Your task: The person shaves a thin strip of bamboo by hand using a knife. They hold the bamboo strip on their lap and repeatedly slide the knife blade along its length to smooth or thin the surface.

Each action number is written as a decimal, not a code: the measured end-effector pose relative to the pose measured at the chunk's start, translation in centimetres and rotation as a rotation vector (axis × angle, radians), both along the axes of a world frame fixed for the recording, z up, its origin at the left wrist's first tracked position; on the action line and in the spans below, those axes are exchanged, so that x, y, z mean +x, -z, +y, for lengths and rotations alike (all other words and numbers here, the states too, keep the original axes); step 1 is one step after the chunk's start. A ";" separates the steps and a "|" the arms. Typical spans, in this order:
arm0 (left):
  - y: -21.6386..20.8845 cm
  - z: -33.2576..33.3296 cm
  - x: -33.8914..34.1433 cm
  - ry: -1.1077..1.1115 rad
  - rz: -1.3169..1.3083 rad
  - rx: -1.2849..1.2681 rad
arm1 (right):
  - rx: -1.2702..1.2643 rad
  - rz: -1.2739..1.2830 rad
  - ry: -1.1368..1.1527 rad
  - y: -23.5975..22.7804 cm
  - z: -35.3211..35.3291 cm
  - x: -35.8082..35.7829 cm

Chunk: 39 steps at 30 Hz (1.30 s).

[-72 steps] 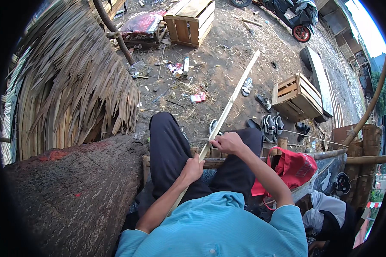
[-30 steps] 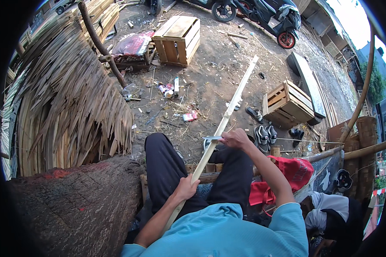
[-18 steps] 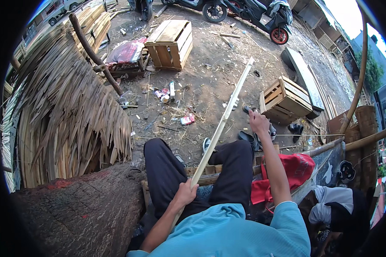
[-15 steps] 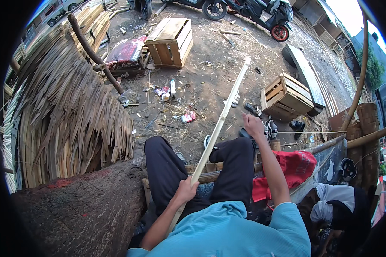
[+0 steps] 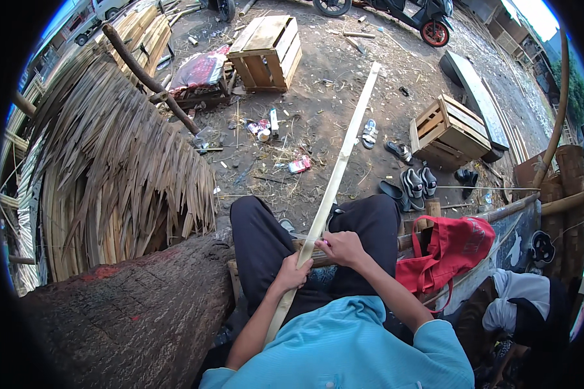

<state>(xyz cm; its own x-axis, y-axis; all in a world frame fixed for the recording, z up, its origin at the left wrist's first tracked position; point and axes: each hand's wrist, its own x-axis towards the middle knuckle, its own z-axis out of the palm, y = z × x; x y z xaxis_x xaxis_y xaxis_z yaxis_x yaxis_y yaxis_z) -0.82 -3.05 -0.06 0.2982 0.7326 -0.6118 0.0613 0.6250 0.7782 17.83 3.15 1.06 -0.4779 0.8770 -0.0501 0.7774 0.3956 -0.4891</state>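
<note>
A long pale bamboo strip point(image 5: 341, 159) runs from my lap out over the dirt ground toward the upper right. My left hand point(image 5: 293, 273) is closed around the strip low down, between my knees in dark trousers. My right hand point(image 5: 341, 247) sits just above it, next to the strip, fingers curled around a small object I cannot make out, pressed against the strip's edge. My light blue shirt point(image 5: 344, 350) fills the bottom of the view.
A thick tree trunk point(image 5: 130, 318) lies at lower left, a heap of dried palm leaves point(image 5: 117, 168) behind it. Two wooden crates point(image 5: 266, 52) point(image 5: 451, 129), sandals point(image 5: 409, 185), a red bag point(image 5: 451, 249), litter and a parked motorbike point(image 5: 428, 19) surround me.
My right hand, which had reached far out along the strip toward the sandals, has drawn back to my lap beside the left hand. The left hand stayed gripping the strip.
</note>
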 end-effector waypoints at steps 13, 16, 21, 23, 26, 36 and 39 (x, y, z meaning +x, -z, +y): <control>-1.1 0.8 -0.7 -0.053 -0.269 -0.132 | -0.036 0.143 -0.016 1.5 -1.3 -1.0; -1.1 0.7 -0.6 -0.102 -0.256 -0.071 | -0.042 0.164 -0.009 1.6 -1.4 -1.4; -0.6 0.7 -0.1 -0.069 -0.175 0.014 | -0.034 0.172 -0.025 1.8 -1.1 -1.0; -0.2 0.7 -0.1 -0.044 -0.137 0.013 | -0.049 0.143 -0.039 1.7 -1.5 -0.8; 0.4 0.5 0.0 0.007 -0.056 -0.010 | -0.078 0.092 -0.080 1.4 -2.4 -0.9; -0.7 1.0 0.5 -0.021 0.019 0.090 | -0.103 0.004 0.137 1.2 0.2 0.0; -0.8 1.0 0.6 -0.035 0.016 0.077 | -0.114 0.151 0.161 1.9 -0.6 -0.2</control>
<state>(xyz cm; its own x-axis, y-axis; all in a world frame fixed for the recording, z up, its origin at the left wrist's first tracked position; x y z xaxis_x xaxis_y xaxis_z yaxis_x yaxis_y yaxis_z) -0.22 -2.01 0.77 0.2620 0.7876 -0.5577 0.0529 0.5653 0.8232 17.59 2.56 -0.83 -0.3420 0.9353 -0.0912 0.7405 0.2085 -0.6389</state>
